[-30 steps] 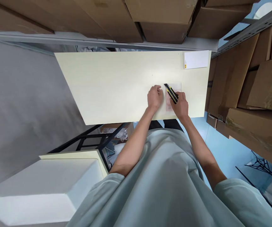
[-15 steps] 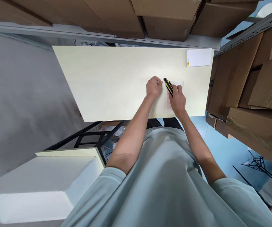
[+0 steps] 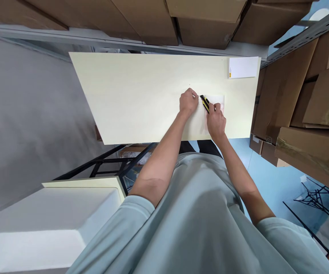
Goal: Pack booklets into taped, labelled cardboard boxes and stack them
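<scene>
My right hand is closed around a black and yellow utility knife, whose tip points up and left toward my other hand. Under the knife and right hand lies a thin, pale pinkish sheet on the cream tabletop. My left hand rests just left of the knife tip, fingers curled and pinched together. Whatever those fingers may hold is too small or hidden to make out.
A white pad or card stack with a small yellow mark lies at the table's far right corner. Cardboard boxes fill the shelf behind, and more boxes are stacked at right. A white bin stands at lower left.
The view has shifted slightly. The knife has tilted a little in my right hand, and more of the pale sheet shows. My left hand keeps its pinch beside it.
</scene>
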